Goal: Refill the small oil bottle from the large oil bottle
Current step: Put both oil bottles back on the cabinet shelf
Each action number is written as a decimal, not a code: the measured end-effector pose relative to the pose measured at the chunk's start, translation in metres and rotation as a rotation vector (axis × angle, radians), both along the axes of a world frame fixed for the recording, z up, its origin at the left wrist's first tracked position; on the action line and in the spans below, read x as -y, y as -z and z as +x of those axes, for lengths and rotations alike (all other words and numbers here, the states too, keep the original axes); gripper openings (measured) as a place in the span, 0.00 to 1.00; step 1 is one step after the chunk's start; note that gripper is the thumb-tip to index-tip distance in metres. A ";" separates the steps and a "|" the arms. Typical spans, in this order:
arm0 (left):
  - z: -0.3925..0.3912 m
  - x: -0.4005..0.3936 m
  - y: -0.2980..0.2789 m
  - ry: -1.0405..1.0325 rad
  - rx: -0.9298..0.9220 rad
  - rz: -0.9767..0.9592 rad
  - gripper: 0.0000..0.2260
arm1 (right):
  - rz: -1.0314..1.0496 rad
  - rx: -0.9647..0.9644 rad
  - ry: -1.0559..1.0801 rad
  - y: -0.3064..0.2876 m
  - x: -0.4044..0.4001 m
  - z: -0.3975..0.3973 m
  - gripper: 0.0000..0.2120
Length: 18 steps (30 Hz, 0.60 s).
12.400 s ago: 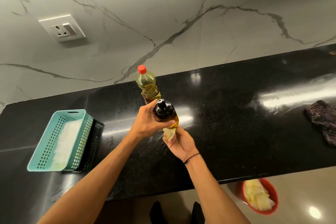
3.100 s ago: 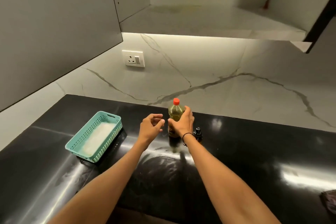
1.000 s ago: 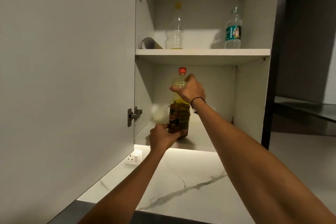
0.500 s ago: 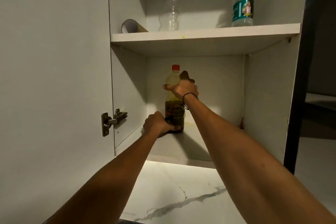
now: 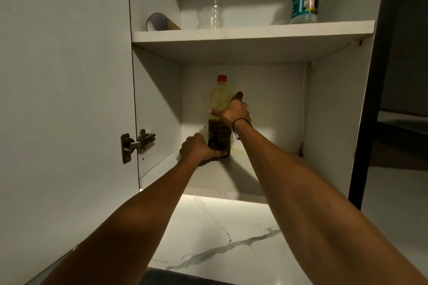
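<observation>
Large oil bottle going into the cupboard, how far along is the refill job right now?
Nearly finished, it seems. The large oil bottle is capped with its red cap and stands upright on the lower cabinet shelf. In hand: the right hand grips its middle and the left hand holds its base. Left: let go and close the cabinet door. The small bottle is out of view, so its fill cannot be confirmed.

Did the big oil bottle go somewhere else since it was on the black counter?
Yes. The big oil bottle went up into the cupboard, onto the lower shelf.
</observation>
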<state>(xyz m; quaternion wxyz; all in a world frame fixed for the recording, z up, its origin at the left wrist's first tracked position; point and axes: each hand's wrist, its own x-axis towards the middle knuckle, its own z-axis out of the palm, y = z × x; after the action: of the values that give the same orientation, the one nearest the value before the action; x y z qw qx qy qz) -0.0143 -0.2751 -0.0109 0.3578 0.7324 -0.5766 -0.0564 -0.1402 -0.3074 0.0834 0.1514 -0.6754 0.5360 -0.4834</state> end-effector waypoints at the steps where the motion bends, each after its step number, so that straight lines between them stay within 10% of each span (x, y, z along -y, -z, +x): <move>1: 0.001 -0.007 0.002 -0.009 -0.034 -0.029 0.39 | 0.002 0.029 0.003 0.001 -0.006 -0.001 0.47; 6: 0.002 -0.049 0.009 0.064 -0.353 -0.177 0.15 | -0.008 0.085 0.022 0.006 -0.052 -0.005 0.38; 18: -0.010 -0.209 0.041 0.170 -0.814 -0.294 0.05 | -0.028 0.166 -0.080 0.077 -0.212 0.007 0.22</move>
<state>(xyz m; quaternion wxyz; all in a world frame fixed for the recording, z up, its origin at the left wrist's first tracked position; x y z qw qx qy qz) -0.0240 -0.0656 -0.0520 0.6505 0.5417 -0.4485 -0.2868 -0.1334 -0.0955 0.0065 0.2049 -0.6559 0.4874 -0.5388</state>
